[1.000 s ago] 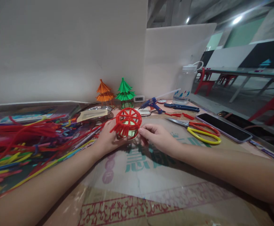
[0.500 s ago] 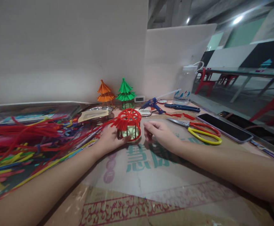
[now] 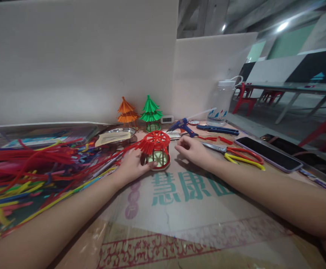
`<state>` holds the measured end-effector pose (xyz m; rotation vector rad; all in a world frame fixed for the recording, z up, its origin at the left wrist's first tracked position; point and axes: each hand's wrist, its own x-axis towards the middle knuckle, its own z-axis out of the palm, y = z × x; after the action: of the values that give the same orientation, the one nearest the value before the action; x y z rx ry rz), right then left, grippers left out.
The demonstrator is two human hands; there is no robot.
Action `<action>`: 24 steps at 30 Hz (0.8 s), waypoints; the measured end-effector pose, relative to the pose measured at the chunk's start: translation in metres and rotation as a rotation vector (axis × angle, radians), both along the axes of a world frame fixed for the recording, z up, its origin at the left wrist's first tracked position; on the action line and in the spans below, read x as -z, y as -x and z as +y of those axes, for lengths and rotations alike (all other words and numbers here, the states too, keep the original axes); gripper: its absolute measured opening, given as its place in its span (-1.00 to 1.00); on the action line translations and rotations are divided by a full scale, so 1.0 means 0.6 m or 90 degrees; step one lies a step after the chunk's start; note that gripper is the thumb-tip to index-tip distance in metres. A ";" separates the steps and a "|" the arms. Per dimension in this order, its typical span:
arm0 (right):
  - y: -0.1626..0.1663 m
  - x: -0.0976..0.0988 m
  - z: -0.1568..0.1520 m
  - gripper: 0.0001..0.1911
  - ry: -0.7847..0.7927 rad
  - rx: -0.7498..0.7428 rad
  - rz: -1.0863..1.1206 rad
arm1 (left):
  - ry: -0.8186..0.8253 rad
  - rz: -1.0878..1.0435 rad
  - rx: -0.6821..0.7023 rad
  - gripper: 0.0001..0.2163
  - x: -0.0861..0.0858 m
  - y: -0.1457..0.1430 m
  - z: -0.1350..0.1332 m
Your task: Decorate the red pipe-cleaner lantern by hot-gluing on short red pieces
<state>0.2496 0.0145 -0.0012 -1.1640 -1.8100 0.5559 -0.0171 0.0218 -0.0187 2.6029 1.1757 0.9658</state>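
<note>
A small red pipe-cleaner pavilion [image 3: 156,149] with a fringed, domed roof stands upright on the cardboard sheet [image 3: 180,213]. My left hand [image 3: 131,166] is closed around its left side and base. My right hand [image 3: 192,149] rests on the cardboard just right of the pavilion, apart from it. Its fingers are loosely bent and hold nothing. Right beside that hand lie scissors with red and yellow handles [image 3: 243,156]. Short red pipe-cleaner pieces [image 3: 217,139] and a blue glue gun [image 3: 183,126] lie just beyond it.
A big heap of coloured pipe cleaners [image 3: 31,168] fills the left. Orange [image 3: 126,112] and green [image 3: 151,111] pavilions stand against the white board at the back, near a metal dish [image 3: 118,133]. A clear bottle [image 3: 220,102], a blue cutter [image 3: 217,130] and a phone [image 3: 266,152] lie to the right.
The pavilion went from tilted and held by both hands to standing upright on the cardboard. My right hand let go of it and moved back and to the right, toward the scissors.
</note>
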 end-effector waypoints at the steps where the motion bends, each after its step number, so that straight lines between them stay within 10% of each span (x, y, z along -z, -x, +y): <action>1: 0.000 0.001 0.001 -0.82 0.009 -0.016 -0.017 | 0.002 0.004 -0.009 -0.59 0.000 0.000 0.000; 9: 0.005 -0.004 -0.007 -0.78 0.007 -0.196 -0.057 | -0.077 0.096 0.036 -0.65 0.003 0.002 -0.007; 24: -0.010 0.015 0.026 -0.77 -0.042 -0.050 -0.029 | 0.005 0.252 -0.110 -0.65 -0.083 0.057 0.021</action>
<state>0.2559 0.0301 -0.0100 -1.0728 -1.9055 0.5156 -0.0513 0.0344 0.0310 2.8054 1.5057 0.4738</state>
